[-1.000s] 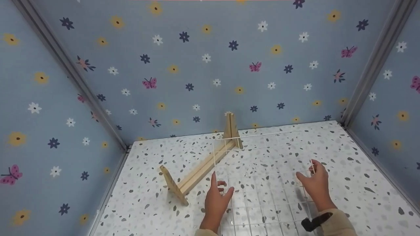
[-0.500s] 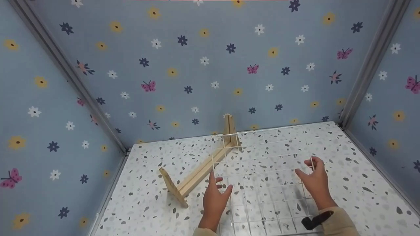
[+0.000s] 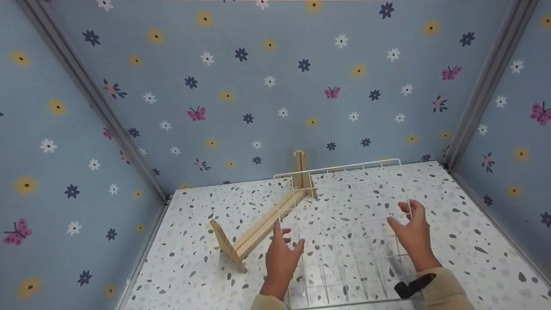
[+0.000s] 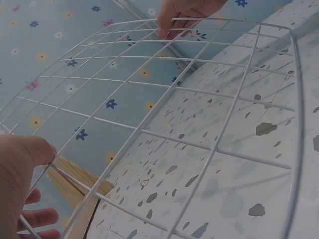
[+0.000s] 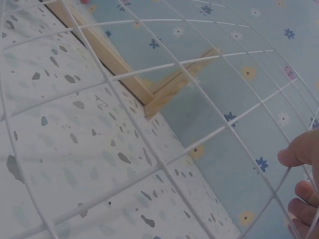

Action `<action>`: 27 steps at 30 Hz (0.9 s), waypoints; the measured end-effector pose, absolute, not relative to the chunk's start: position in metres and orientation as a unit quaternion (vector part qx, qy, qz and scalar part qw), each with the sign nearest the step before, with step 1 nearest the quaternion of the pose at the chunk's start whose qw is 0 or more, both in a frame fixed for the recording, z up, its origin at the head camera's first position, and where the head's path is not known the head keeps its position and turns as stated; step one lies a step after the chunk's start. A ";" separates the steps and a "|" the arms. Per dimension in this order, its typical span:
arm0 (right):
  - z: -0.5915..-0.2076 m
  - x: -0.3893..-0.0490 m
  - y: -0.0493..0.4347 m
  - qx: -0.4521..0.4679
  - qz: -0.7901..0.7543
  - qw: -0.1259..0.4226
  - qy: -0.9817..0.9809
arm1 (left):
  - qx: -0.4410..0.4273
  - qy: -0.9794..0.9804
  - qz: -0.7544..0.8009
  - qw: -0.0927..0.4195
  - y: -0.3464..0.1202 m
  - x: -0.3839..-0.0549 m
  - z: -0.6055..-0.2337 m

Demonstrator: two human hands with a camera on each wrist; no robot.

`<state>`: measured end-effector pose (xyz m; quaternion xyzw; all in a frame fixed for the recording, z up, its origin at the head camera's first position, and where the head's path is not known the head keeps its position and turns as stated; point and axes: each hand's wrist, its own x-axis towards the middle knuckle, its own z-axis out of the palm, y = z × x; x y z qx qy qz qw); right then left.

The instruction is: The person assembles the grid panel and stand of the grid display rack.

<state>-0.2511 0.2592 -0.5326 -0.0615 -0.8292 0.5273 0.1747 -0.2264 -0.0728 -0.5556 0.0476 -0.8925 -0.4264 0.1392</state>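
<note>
A white wire grid panel (image 3: pixel 337 168) is held up at a tilt over the table, its far edge raised. My left hand (image 3: pixel 282 265) grips its left side edge; in the left wrist view the thumb lies on the wire and the fingers (image 4: pixel 42 217) curl behind it. At the opposite side edge, my right hand (image 3: pixel 413 234) holds the panel between thumb and fingers (image 5: pixel 303 209). Behind the panel's left part stands a wooden stand (image 3: pixel 267 224), a grooved bar between two upright end pieces, lying diagonally. Wires partly cross in front of its far end piece (image 3: pixel 300 172).
The speckled white table (image 3: pixel 185 241) meets blue flowered walls (image 3: pixel 258 103) at the back and both sides. Grey metal posts (image 3: pixel 107 116) run down the corners. A black strap (image 3: pixel 413 286) sits on the right sleeve.
The grid panel has tilted up more steeply, its far edge rising and its near edge coming into view. Both hands have shifted slightly upward with it. The wooden stand has stayed put.
</note>
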 end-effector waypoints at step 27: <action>-0.502 -0.259 0.252 -0.040 0.509 0.208 -0.834 | 0.029 -0.875 -0.462 0.138 -0.070 -0.238 -0.527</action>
